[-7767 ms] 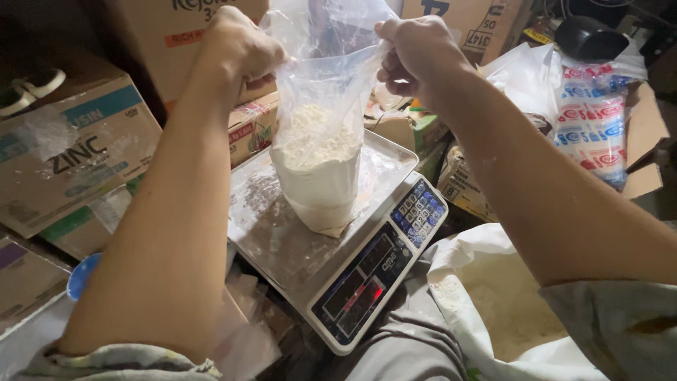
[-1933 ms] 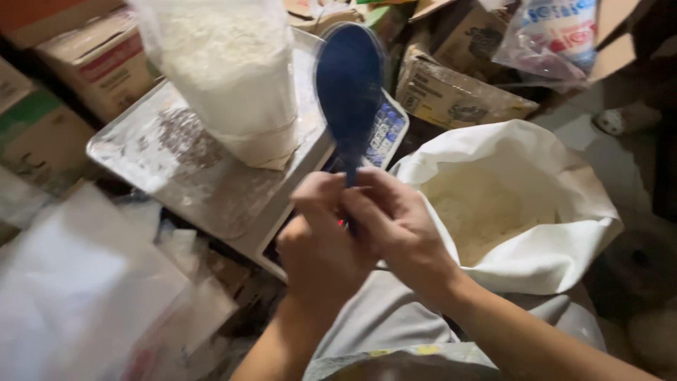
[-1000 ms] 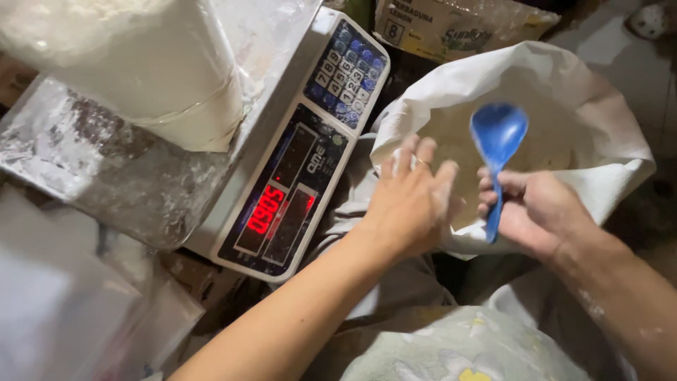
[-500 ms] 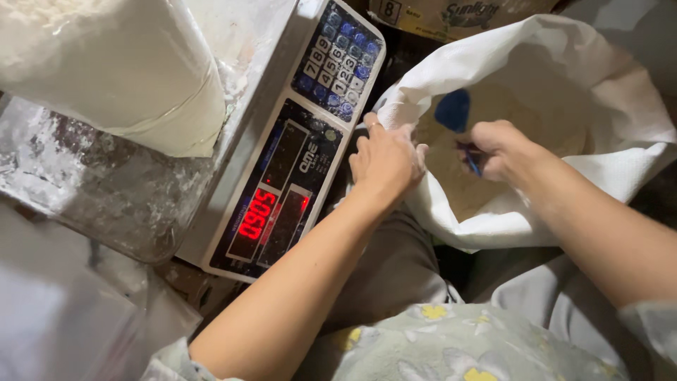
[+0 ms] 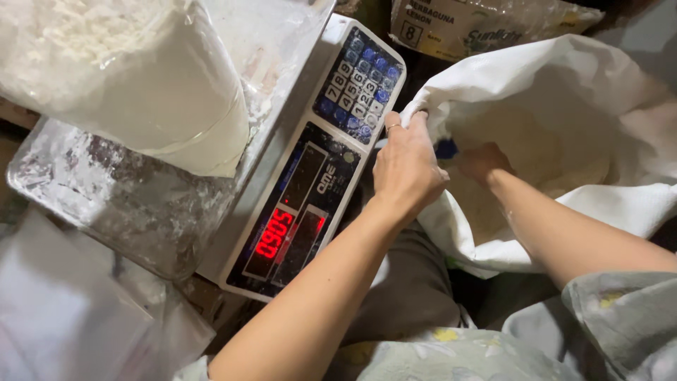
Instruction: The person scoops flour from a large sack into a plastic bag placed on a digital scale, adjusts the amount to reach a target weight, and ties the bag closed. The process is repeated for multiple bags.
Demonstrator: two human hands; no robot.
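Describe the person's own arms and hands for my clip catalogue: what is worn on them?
Both forearms are bare. The left hand wears a thin ring on one finger. The right hand shows no ring or glove that I can see. Loose pale grey sleeves with small yellow and white flower prints end near the elbows. No watch or bracelet shows.

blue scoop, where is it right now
In the head view, only a bit of the blue scoop shows inside the white sack, right of the scale, between the left hand and right hand.

Shop stockroom, digital weighing scale [image 5: 310, 176], white flour sack [image 5: 564, 92], boxed goods [image 5: 479, 21]
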